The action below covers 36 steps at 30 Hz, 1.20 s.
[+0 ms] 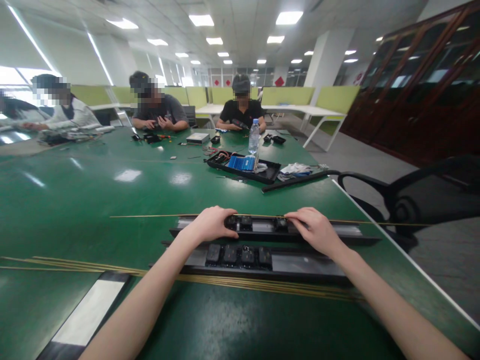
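Note:
A dark channel-shaped rail (318, 234) with a pale inner face lies across the table before me, with black blocks (245, 222) seated along it. My left hand (210, 223) curls its thumb and fingers around the leftmost block (230, 221). Along the rail's far side runs a thin brass-coloured rod (150, 216), reaching past both ends. At this rod, beside the right-hand block (280, 224), my right hand (313, 227) has its fingertips pinched together. Nearer to me a second rail (300, 264) holds several black blocks (247, 255) side by side.
Several brass-coloured rods (262, 284) lie in front of the near rail. At lower left is a dark-framed pale panel (90, 310). Farther off are a black tray (272, 174), a water bottle (254, 137) and a black strip (296, 181). Other people sit across the table (93, 200); a chair (405, 190) stands right.

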Available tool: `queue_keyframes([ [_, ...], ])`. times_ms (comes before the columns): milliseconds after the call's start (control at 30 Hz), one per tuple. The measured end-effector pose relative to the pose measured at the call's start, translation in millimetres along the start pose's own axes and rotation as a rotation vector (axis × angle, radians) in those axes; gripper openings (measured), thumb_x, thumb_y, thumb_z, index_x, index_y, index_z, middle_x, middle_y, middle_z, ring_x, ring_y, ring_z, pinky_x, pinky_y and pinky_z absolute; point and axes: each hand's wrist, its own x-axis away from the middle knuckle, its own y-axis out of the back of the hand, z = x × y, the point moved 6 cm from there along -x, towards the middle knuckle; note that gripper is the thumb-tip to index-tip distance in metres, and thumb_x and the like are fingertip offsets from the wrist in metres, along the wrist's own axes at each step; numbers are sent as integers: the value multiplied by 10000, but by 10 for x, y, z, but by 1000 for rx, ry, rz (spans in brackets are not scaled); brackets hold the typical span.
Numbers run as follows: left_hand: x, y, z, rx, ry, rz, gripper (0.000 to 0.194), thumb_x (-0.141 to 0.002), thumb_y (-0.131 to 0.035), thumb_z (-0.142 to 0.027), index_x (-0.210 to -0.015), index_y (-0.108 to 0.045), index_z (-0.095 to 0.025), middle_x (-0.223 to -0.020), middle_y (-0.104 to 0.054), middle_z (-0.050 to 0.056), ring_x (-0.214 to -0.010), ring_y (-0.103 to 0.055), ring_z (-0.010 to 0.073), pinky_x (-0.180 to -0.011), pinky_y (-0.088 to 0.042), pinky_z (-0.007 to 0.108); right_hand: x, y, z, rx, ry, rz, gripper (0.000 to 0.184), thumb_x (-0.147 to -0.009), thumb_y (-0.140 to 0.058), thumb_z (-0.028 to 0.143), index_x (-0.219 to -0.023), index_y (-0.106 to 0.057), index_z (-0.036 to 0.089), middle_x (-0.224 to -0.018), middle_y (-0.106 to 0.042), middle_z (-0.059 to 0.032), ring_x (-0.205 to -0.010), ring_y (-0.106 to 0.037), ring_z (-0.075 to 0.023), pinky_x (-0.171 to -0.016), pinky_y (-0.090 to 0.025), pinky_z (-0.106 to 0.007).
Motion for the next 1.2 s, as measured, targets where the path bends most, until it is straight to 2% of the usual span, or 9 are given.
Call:
queue_keyframes([
  [300, -4, -7, 4, -26, 18, 9, 744, -710, -667, -665, -1288, -600, -202, -1142, -723, 121, -1021, -677, 325, -836, -518, 367, -15, 21, -18, 14, 3, 31, 233, -958, -488, 241, -1041, -706, 232, -948, -756, -61, -872, -671, -235, -855, -511, -429],
  [633, -13, -4, 5, -24, 25, 13, 689, -708, -664, -673, -1217, -634, -210, -1081, -735, 114, -981, -683, 319, -801, -514, 358, -14, 81, -113, 5, -11, 136, 227, -956, -501, 257, -1043, -711, 245, -964, -754, -48, -894, -678, -228, -819, -529, -386],
  [1200, -12, -4, 4, -15, 22, 20, 661, -715, -664, -664, -1206, -635, -224, -1082, -738, 104, -983, -685, 316, -802, -507, 350, 25, 110, -250, -8, -34, 169, 233, -941, -511, 268, -1057, -712, 271, -944, -759, -37, -841, -688, -216, -763, -532, -356],
])
